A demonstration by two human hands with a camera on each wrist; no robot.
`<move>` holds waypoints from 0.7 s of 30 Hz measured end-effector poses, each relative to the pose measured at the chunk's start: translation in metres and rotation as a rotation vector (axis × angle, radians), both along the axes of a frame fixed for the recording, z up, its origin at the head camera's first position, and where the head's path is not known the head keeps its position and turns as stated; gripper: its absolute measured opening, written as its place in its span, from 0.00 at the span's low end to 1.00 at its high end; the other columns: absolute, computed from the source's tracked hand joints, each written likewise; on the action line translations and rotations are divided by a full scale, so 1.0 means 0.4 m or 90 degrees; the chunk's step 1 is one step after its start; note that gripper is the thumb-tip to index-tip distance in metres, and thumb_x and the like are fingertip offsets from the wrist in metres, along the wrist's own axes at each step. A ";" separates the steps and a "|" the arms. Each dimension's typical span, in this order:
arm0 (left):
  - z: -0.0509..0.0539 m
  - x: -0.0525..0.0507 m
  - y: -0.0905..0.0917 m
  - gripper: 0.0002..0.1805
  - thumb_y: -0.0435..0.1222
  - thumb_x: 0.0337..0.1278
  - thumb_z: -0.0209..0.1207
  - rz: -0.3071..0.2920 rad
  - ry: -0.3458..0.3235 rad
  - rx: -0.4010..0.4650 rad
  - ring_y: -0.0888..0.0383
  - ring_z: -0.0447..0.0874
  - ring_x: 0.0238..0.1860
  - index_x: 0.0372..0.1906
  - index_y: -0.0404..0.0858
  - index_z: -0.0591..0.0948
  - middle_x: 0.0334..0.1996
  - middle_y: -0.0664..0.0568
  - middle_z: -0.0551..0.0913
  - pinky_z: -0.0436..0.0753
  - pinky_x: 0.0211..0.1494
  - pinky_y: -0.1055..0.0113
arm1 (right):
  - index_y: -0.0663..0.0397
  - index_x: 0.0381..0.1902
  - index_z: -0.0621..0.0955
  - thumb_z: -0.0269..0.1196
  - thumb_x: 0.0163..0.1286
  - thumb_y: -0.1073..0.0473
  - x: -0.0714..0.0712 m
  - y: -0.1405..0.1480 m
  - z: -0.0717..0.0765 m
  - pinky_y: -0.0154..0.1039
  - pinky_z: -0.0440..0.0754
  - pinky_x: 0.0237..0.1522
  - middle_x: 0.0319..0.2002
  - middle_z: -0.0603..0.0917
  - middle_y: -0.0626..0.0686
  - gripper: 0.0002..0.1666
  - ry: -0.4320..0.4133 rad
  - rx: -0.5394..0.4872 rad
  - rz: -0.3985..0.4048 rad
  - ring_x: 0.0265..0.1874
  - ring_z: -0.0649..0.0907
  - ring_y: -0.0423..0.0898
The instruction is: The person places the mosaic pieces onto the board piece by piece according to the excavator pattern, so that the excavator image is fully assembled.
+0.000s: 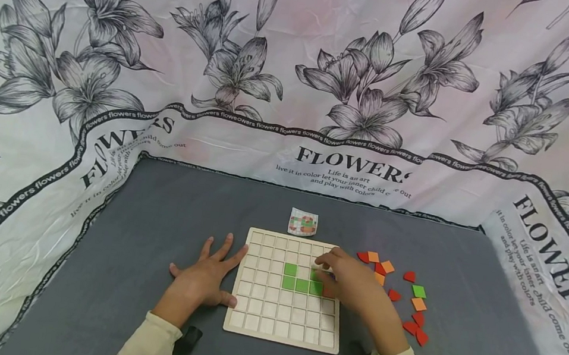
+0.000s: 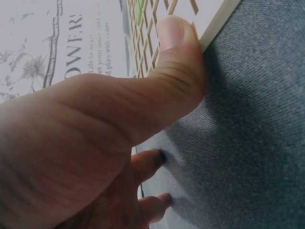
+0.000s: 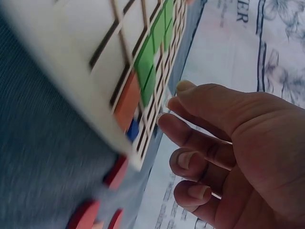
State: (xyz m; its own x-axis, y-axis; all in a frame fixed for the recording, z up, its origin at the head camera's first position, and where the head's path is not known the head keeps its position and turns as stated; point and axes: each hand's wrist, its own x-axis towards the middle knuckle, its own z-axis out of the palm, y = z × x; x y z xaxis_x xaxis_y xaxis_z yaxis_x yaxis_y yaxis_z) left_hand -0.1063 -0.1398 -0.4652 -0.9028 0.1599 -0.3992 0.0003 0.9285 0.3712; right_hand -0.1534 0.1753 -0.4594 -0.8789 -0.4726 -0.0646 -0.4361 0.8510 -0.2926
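Hands (image 1: 202, 279) (image 1: 350, 281) at gridded board (image 1: 282, 327), one green tile (image 1: 314, 275) partly hidden

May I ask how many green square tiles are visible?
6: five green square tiles in the wooden grid board, three in a row with one behind each end, and one loose to the board's right. The right hand may hide others.

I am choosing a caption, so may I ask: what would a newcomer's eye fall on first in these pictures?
Probably the bright green tiles, set in the pale grid board near the middle of the dark table. Next, the loose red and orange pieces scattered to the board's right would likely draw attention. Behind, large black flower drawings on the white cloth stand out.
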 end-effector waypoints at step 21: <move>-0.001 0.001 0.002 0.62 0.53 0.49 0.79 0.000 0.001 -0.003 0.38 0.34 0.86 0.86 0.62 0.55 0.88 0.54 0.42 0.49 0.57 0.05 | 0.57 0.55 0.87 0.70 0.75 0.56 0.021 0.219 0.015 0.49 0.86 0.38 0.47 0.86 0.52 0.16 0.021 -0.026 -0.123 0.38 0.85 0.48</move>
